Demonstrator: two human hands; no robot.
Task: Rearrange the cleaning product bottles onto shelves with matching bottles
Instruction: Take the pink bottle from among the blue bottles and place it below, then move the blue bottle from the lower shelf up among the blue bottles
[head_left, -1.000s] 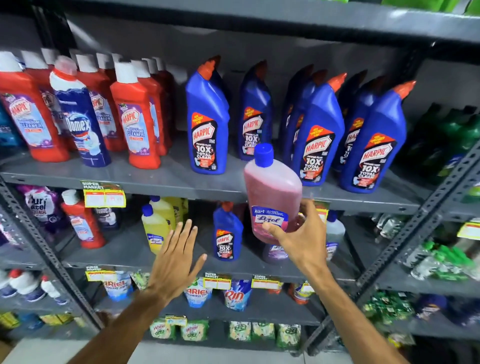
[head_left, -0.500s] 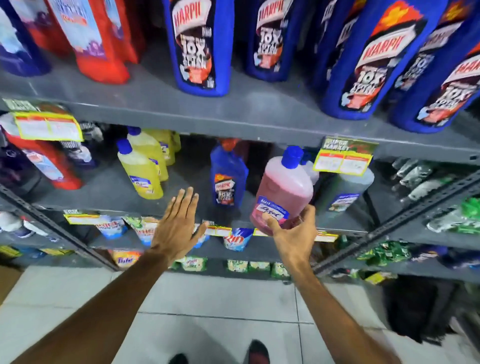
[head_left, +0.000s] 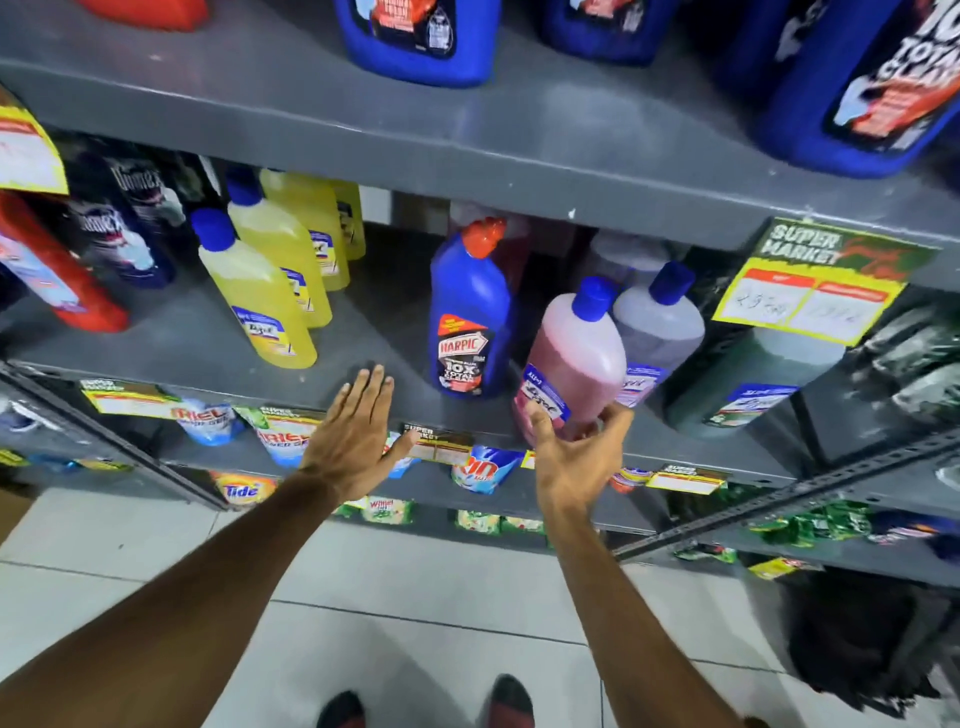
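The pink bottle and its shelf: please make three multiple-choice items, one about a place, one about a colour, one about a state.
1. Where does the pink bottle stand?
A. On the top shelf among the large blue bottles
B. On the middle shelf, right of the blue Harpic bottle
C. On the floor

2. What colour is the pink bottle's cap?
A. Blue
B. White
C. Orange

3. What is the left hand doing?
A. Gripping a yellow bottle
B. Holding a price tag
C. Open and flat, holding nothing

Answers:
1. B: it sits at the shelf's front edge, between the Harpic bottle and a grey bottle.
2. A: the cap on top is plain blue.
3. C: its fingers are spread before the shelf edge, while the right hand is at the pink bottle's base.
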